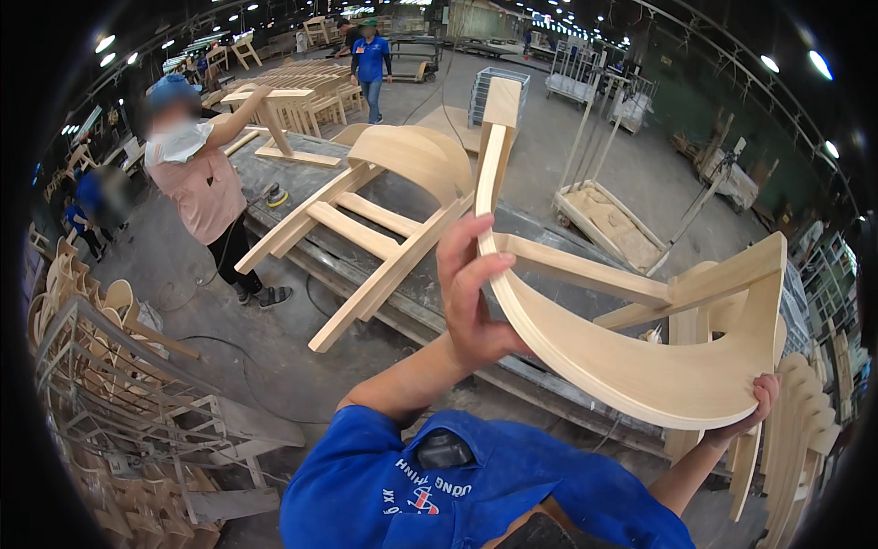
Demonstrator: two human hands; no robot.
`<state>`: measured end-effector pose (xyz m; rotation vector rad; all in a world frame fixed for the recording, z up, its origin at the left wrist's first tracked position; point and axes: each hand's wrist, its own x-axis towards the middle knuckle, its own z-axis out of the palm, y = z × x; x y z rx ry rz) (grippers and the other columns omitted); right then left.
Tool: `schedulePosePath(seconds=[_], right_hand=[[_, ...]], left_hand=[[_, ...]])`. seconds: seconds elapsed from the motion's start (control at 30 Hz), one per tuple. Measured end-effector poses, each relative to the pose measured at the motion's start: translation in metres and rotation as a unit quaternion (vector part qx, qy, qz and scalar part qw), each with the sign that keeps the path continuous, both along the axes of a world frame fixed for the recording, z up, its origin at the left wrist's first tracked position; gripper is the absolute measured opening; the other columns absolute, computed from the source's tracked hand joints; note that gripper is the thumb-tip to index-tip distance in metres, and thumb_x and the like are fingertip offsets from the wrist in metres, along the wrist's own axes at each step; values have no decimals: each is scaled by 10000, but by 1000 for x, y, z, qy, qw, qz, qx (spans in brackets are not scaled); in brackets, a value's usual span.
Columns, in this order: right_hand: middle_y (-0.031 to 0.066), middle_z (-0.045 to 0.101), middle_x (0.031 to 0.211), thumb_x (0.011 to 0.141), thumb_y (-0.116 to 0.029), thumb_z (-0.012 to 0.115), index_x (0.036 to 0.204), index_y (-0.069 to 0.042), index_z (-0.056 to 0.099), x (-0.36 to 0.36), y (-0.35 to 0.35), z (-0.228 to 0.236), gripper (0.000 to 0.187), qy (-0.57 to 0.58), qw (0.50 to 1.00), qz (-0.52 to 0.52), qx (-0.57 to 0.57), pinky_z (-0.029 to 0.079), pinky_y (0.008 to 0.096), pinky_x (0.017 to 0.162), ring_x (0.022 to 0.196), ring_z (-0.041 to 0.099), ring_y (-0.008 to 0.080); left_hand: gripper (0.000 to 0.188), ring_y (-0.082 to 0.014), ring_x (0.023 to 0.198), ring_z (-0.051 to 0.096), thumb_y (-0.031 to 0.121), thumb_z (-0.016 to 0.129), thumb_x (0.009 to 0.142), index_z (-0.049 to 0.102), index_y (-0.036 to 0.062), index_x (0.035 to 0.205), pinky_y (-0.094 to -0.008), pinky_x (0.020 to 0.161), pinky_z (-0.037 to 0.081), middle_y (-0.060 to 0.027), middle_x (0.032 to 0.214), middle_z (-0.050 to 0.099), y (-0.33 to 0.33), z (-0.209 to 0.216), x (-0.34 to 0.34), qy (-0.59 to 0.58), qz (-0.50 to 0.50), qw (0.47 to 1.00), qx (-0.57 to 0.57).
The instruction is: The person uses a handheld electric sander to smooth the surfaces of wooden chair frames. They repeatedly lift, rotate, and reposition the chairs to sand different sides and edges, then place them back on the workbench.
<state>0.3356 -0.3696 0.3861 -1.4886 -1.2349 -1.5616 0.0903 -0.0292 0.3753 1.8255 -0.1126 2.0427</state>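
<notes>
A pale wooden chair frame [631, 366] with a wide curved backrest is held up in front of me, tilted, above the workbench. My left hand [471, 297] is closed round one end of the backrest, near where a leg joins it. At the opposite end, my right hand [754, 404] grips the backrest's lower edge, with its fingers partly hidden. A second chair frame [407, 156] rests on the workbench [320, 265], to the left of my left hand, its legs pointing toward me.
Across the bench at left, a person in a pink top [206, 183] handles another wooden frame [274, 128]. A sander [274, 195] sits on the bench. Chair parts stand stacked at lower left [119, 302] and right [805, 412]. A trolley [613, 220] stands behind; another person [370, 59] is farther off.
</notes>
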Motion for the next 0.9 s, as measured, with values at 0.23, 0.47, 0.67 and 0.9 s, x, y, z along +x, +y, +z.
schedulePosePath(seconds=[0.23,0.47,0.67,0.9], right_hand=[[88,465,1046,874,-174,564,1109,-118,398,12,-16,-10,293,58,996,60,7,448,421,916,1005,507,259],[102,463,1085,859,-121,561,1123,-109,408,76,-49,-12,305,111,985,129,13,428,426,945,1051,487,249],[116,480,1152,841,-83,579,1181,-86,426,165,-84,3,374,53,975,211,-45,385,429,1026,1115,483,261],[144,496,1314,830,-270,653,1301,-22,465,149,-66,87,564,187,973,-105,-82,345,388,1061,1235,465,280]], left_hand=[[988,-376,1279,358,450,858,574,285,103,1300,-474,1067,312,-255,1386,304,-15,-8,20,-104,-102,989,-1],[866,-340,1329,341,456,721,789,250,94,1419,-445,1056,345,-232,1429,262,39,-24,22,-20,-115,993,-31],[631,-238,1080,565,532,403,962,446,4,1305,-337,886,453,-178,1119,597,86,-72,60,170,-194,940,-223],[597,-200,870,623,524,382,977,587,-12,1141,-329,784,468,-150,908,678,47,-35,92,225,-243,907,-260]])
